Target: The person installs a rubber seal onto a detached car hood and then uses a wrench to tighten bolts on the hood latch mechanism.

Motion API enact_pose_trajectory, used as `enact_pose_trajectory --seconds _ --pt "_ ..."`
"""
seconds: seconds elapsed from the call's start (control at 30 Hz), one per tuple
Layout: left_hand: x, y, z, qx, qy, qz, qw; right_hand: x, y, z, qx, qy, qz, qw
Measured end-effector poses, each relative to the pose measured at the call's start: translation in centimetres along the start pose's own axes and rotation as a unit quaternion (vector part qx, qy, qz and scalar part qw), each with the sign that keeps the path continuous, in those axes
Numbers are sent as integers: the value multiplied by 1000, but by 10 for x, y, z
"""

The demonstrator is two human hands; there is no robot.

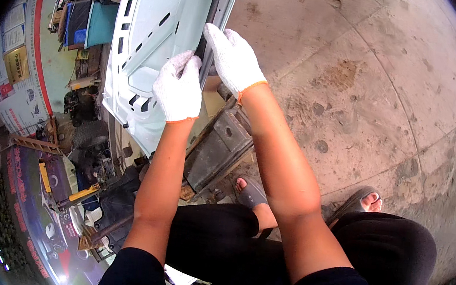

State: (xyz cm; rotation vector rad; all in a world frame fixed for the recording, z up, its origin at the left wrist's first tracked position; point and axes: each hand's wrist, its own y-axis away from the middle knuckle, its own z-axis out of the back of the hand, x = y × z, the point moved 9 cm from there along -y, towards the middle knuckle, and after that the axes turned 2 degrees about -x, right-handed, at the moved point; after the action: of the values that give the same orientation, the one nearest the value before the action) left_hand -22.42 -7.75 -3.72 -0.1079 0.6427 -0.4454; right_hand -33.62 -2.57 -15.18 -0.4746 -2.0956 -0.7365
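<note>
Left hand [179,91] pinching dark strip [216,0] along edge of pale panel [166,40]; right hand [236,62] just beyond, fingers at same edge, grip unclear; close spacing probably steadies strip.

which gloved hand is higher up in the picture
The right hand, beside the pale panel's long edge; the left hand sits lower and further left.

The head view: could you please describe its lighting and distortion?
Head view: the white gloves look very bright, the dark trousers show little detail, the red-edged wall board curves near the left rim, and the corners are black.
</note>
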Motion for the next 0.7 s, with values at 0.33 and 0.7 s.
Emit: enact_pose_trajectory --seconds 0.33,0.7 --pt "-19 -15 2 200 -129 -102 966 1 4 -3 33 -19 19 999" --pt "14 -61 -31 403 36 144 903 -2 14 -11 93 -167 -64 979"
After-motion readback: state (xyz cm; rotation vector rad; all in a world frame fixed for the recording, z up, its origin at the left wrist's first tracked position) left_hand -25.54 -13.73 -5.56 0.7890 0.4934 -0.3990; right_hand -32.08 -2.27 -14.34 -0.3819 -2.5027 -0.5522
